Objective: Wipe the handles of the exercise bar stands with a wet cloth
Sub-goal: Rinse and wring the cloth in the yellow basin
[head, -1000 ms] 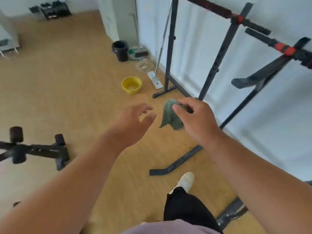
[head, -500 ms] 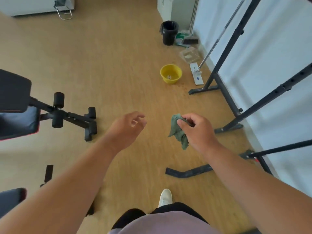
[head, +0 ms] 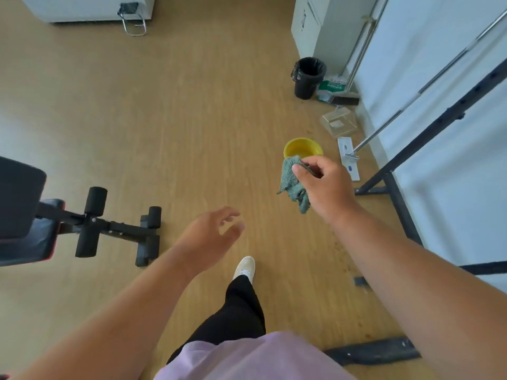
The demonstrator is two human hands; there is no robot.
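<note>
My right hand (head: pixel 326 185) pinches a crumpled green cloth (head: pixel 292 185) that hangs in the air just in front of a yellow bowl (head: pixel 301 148) on the floor. My left hand (head: pixel 211 237) hovers lower and to the left, fingers loosely spread, holding nothing. Black uprights and floor feet of the exercise bar stand (head: pixel 395 193) run along the right wall; its handles are out of frame.
A black weight bench (head: pixel 82 226) stands at left. By the right wall are a black bin (head: pixel 308 76), a flat mop (head: pixel 349 160), a clear box (head: pixel 338 122) and a white cabinet (head: pixel 315 26). My white shoe (head: pixel 244 266) steps on wooden floor.
The view has tilted down and away from the stand handles toward the floor. My right hand carried the cloth forward, close to the yellow bowl. My left hand dropped lower.
</note>
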